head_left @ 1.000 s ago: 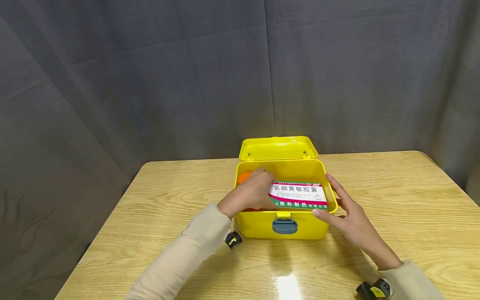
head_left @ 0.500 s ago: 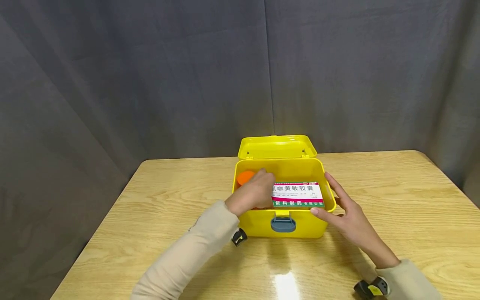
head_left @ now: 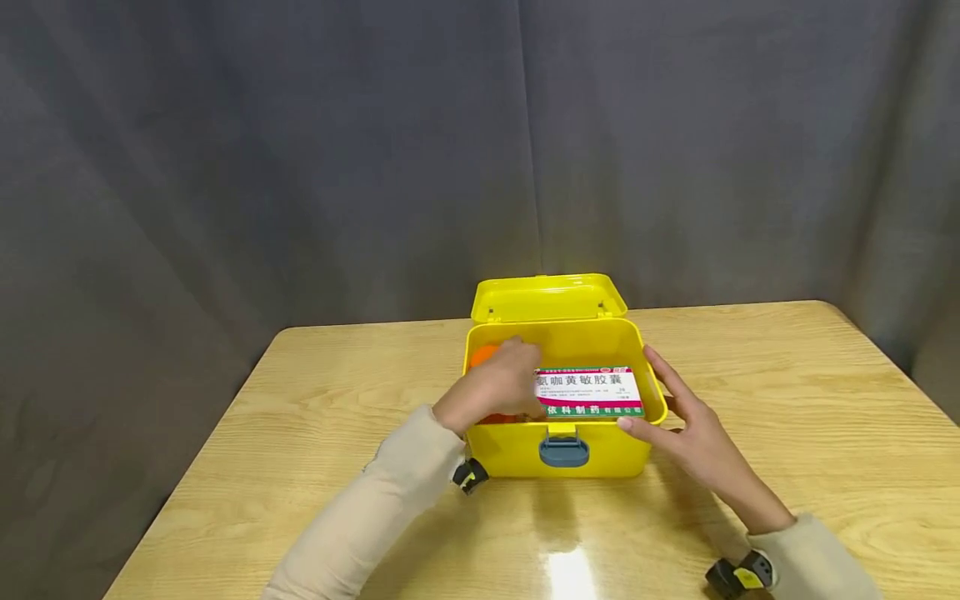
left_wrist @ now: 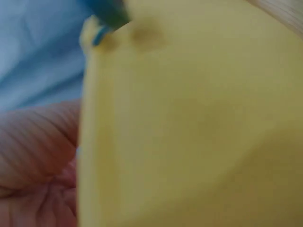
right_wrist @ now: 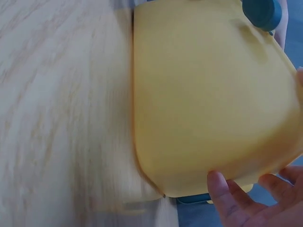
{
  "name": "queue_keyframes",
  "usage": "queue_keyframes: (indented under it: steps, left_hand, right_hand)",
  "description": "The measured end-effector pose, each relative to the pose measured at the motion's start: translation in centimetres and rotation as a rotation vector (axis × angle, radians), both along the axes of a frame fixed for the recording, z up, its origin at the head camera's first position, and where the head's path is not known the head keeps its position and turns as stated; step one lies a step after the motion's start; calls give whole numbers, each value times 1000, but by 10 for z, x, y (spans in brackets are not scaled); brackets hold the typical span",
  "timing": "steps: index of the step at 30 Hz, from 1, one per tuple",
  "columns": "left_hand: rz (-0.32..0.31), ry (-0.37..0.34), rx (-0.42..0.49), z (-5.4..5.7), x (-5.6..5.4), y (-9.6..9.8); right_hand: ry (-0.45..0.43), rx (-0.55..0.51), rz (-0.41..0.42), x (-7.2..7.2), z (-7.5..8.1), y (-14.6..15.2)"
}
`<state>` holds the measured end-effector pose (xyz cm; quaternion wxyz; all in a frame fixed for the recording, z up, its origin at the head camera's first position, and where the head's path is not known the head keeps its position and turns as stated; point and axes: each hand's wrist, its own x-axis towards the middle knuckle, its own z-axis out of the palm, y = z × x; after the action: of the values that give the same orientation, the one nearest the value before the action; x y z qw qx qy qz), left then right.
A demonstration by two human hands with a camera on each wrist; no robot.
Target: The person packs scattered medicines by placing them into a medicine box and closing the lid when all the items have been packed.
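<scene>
A yellow plastic case [head_left: 480, 450] stands on the table, its lid [head_left: 550, 298] tipped back and a blue-grey latch [head_left: 564, 452] on its front. A white, green and red medicine carton [head_left: 588, 392] lies face up inside. My left hand [head_left: 495, 387] reaches over the front rim and grips the carton's left end; its fingertips are hidden. Behind that hand an orange round-topped object [head_left: 483, 356] partly shows. My right hand [head_left: 693, 425] holds the case's right end, thumb at the front rim and fingers along the side. Its fingers [right_wrist: 219, 189] also show in the right wrist view.
The wooden table [head_left: 322, 400] extends on both sides of the case. A dark grey curtain [head_left: 375, 167] hangs right behind the table's back edge. The case's front wall [left_wrist: 203, 118] fills most of the left wrist view.
The medicine carton sits a little lower in the case than a second ago, with my left hand still at its left end. My right hand keeps its place on the case.
</scene>
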<state>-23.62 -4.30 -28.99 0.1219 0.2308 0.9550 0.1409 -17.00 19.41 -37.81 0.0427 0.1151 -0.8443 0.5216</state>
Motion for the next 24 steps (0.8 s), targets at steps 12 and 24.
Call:
queue_keyframes:
  steps: [12,24]
  left_hand:
    - [45,92,535,-3,-31,-36]
    - [390,152,833,-42,-81,-68]
  right_hand:
    - [-54,-41,118,-31,21,35]
    - [-346,-91,130,-103,31,71]
